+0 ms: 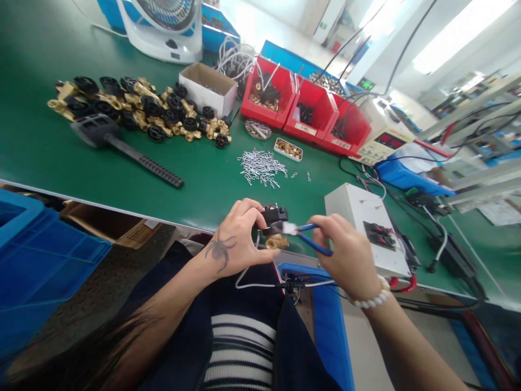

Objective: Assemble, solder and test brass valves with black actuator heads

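Observation:
My left hand grips a brass valve body with a black block-shaped part on top, near the bench's front edge. A white cable runs down from that piece. In my right hand is a pair of blue-handled pliers, its handles spread slightly. The plier jaws meet the black part; whether they pinch something small there I cannot tell. Beyond my hands lies a pile of small silver spring clips, with a couple of loose ones to its right.
Brass valves with black knobs are heaped at the back left beside a dark mallet. Red bins, a small tray of brass bits and a white carton stand behind. A grey switch box sits right.

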Motion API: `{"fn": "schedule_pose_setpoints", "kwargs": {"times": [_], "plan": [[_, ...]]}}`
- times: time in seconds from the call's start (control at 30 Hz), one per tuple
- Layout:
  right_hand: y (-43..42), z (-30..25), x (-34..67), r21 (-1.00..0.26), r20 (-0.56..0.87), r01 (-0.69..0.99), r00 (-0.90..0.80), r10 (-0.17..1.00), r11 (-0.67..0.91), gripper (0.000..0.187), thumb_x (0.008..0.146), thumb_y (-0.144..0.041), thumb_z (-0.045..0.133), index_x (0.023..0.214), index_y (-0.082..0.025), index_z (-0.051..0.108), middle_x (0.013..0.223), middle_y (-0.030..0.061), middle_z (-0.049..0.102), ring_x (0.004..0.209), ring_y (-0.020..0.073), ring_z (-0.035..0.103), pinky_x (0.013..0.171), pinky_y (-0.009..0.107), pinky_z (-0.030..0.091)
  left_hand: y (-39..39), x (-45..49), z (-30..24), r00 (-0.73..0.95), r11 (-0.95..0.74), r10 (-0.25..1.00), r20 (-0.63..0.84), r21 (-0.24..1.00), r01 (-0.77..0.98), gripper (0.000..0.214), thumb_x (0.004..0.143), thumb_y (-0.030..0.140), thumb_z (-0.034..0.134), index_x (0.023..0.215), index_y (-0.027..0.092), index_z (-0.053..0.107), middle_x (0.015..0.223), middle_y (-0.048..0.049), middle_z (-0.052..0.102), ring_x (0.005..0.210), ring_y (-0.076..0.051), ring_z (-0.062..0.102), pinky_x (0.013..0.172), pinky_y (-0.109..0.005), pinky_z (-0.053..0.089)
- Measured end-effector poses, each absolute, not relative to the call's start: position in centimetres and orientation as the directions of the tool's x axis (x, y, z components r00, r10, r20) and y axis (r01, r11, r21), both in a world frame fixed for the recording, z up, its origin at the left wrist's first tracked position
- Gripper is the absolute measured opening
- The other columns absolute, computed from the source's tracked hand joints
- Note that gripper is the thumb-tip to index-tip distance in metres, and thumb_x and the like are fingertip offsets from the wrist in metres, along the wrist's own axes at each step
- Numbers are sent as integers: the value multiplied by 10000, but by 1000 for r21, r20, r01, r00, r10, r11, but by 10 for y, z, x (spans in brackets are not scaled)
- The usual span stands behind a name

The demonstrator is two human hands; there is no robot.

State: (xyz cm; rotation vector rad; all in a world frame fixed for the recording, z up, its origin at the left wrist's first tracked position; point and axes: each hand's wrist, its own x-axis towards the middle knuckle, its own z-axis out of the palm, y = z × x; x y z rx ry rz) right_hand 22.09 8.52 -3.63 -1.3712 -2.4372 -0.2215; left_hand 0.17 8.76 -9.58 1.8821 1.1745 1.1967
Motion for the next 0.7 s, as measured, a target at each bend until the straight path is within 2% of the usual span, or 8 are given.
{"fn": "schedule_pose_setpoints", "kwargs": {"times": [0.1,0.13,0.27,0.43,0.47,0.6,0.63,0.7], "plan": [[84,-29,223,-133,559,893,-290,777,429,134,842,-135,519,947,-204,566,742,0,590,567,138,525,549,261,407,88,1,-96,179,-399,916,358,852,338,384,626,249,832,809,206,497,1092,-86,556,1038,-257,554,924,-484,526],[84,-29,224,-111,524,901,-307,795,420,148,827,-122,516,939,-203,571,728,-1,585,555,140,522,533,262,396,88,1,-96,174,-394,919,355,856,335,383,628,249,832,809,205,498,1093,-87,554,1040,-258,553,927,-486,523],[84,-29,223,52,162,867,-497,852,496,241,779,-58,481,925,-192,619,731,31,616,588,169,565,512,274,373,87,1,-95,174,-399,916,360,851,340,372,625,238,826,803,196,502,1085,-97,554,1040,-263,546,916,-482,522],[82,-32,222,-168,490,910,-256,833,378,160,845,-141,515,972,-202,589,736,8,588,600,151,548,570,267,421,85,1,-96,180,-424,905,385,837,346,366,636,228,822,808,196,502,1078,-90,563,1026,-249,543,908,-456,517],[82,-33,222,-169,471,911,-260,843,375,168,829,-126,516,959,-202,589,724,4,582,587,148,541,559,264,414,85,0,-97,178,-425,905,386,835,351,367,637,230,823,810,197,501,1078,-89,564,1026,-249,543,909,-456,514],[83,-34,224,-55,177,881,-455,873,470,238,762,-60,502,920,-199,613,724,16,613,581,156,557,523,262,384,86,0,-98,178,-417,909,378,836,355,381,629,239,828,804,201,492,1094,-94,553,1047,-257,538,907,-459,511],[84,-32,225,-66,214,881,-446,869,468,235,774,-68,506,936,-202,613,729,14,614,592,158,563,533,264,394,86,-1,-97,179,-416,909,376,839,351,382,629,242,828,805,202,491,1096,-94,551,1047,-256,538,903,-456,513],[84,-29,227,-137,434,896,-330,839,423,214,811,-108,523,983,-212,593,753,7,607,613,157,563,577,268,426,86,-1,-97,177,-413,910,374,842,347,383,631,242,829,809,204,493,1096,-90,550,1043,-251,539,901,-452,515]]}}
